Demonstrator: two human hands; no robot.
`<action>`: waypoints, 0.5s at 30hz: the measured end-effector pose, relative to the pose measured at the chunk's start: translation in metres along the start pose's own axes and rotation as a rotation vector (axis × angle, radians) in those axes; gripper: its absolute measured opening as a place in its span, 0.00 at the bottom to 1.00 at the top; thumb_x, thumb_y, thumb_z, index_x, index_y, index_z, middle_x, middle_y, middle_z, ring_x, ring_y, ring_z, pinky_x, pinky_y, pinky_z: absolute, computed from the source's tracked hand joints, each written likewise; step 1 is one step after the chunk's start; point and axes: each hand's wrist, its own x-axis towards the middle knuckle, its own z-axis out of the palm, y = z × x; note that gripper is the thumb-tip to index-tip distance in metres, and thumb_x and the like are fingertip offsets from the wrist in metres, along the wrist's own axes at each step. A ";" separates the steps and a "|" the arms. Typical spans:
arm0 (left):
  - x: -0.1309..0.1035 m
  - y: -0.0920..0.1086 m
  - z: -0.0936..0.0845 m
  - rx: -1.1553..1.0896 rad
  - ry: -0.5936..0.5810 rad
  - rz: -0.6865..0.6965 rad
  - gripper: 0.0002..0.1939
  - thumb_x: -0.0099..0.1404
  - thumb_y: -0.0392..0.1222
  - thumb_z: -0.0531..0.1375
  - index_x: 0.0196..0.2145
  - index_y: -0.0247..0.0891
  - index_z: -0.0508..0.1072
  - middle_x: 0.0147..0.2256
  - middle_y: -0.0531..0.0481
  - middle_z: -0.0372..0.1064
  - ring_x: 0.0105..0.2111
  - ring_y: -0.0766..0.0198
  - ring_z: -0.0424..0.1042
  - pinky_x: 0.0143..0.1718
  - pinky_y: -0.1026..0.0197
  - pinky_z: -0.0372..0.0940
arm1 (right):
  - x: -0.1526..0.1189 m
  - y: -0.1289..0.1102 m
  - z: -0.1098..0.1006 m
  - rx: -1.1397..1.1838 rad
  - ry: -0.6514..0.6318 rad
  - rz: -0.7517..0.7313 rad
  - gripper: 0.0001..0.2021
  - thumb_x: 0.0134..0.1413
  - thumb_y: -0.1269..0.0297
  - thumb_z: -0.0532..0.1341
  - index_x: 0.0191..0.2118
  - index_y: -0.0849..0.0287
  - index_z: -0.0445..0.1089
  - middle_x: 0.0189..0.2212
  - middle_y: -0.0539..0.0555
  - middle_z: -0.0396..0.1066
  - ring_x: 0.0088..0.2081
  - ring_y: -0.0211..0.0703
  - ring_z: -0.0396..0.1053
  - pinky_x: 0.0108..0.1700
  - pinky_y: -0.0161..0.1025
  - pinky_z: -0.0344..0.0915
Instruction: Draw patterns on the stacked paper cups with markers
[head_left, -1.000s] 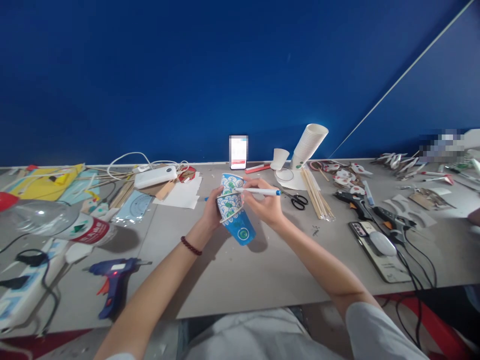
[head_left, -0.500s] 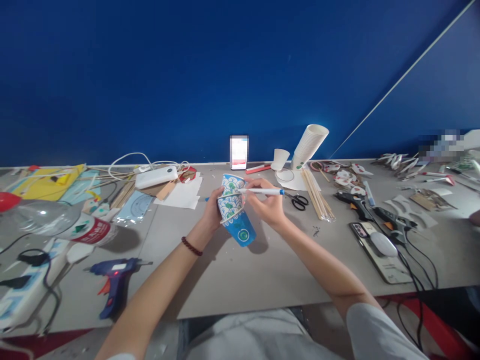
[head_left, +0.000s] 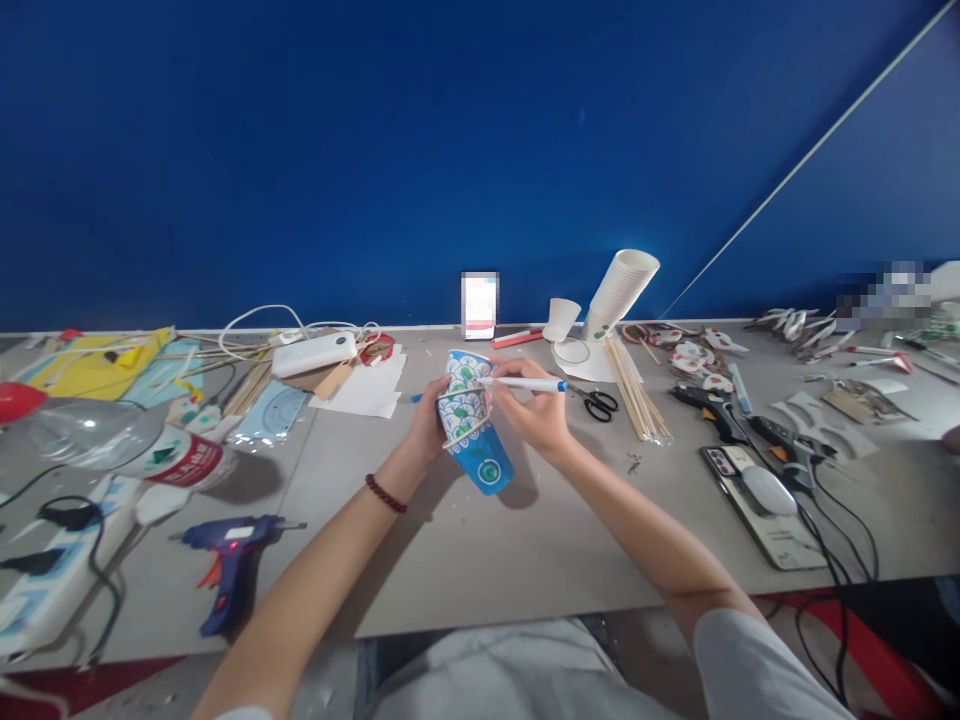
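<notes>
Joined paper cups (head_left: 481, 452), white and blue with a scale pattern and green marks, are tilted above the table in front of me. My left hand (head_left: 429, 425) is closed around their left side, its fingers partly hidden behind them. Between the fingers of my right hand (head_left: 538, 410) is a white marker (head_left: 529, 383) with a blue end, lying almost level. Its tip points left at the patterned cup wall; whether it touches cannot be made out.
Left lie a blue glue gun (head_left: 234, 560), a plastic bottle (head_left: 142, 445) and a power strip (head_left: 56, 575). A lit phone (head_left: 480, 303) stands against the wall. To the right are stacked paper cups (head_left: 621, 290), scissors (head_left: 600, 404), wooden sticks (head_left: 634, 390) and another phone (head_left: 765, 515).
The view has shifted very slightly. Both hands keep their hold on the cups and the marker, in nearly the same place.
</notes>
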 end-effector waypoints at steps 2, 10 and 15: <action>0.001 0.000 -0.002 0.008 0.003 0.004 0.15 0.60 0.47 0.59 0.38 0.32 0.75 0.30 0.45 0.78 0.28 0.57 0.77 0.32 0.58 0.71 | 0.000 0.000 0.000 0.010 -0.006 -0.005 0.05 0.49 0.72 0.60 0.31 0.53 0.69 0.31 0.51 0.77 0.47 0.51 0.76 0.48 0.47 0.70; -0.001 0.000 -0.001 0.014 0.015 0.003 0.17 0.60 0.47 0.59 0.41 0.31 0.76 0.32 0.43 0.79 0.29 0.56 0.77 0.34 0.57 0.71 | 0.000 -0.001 0.001 0.032 -0.015 -0.007 0.05 0.48 0.72 0.59 0.29 0.53 0.68 0.28 0.51 0.75 0.49 0.53 0.76 0.50 0.47 0.70; -0.001 0.000 -0.001 0.010 -0.020 -0.008 0.17 0.60 0.47 0.58 0.40 0.32 0.76 0.31 0.43 0.79 0.28 0.57 0.77 0.32 0.57 0.71 | 0.000 -0.001 0.000 0.027 -0.002 -0.003 0.05 0.49 0.71 0.60 0.30 0.53 0.68 0.28 0.51 0.75 0.47 0.52 0.76 0.47 0.46 0.71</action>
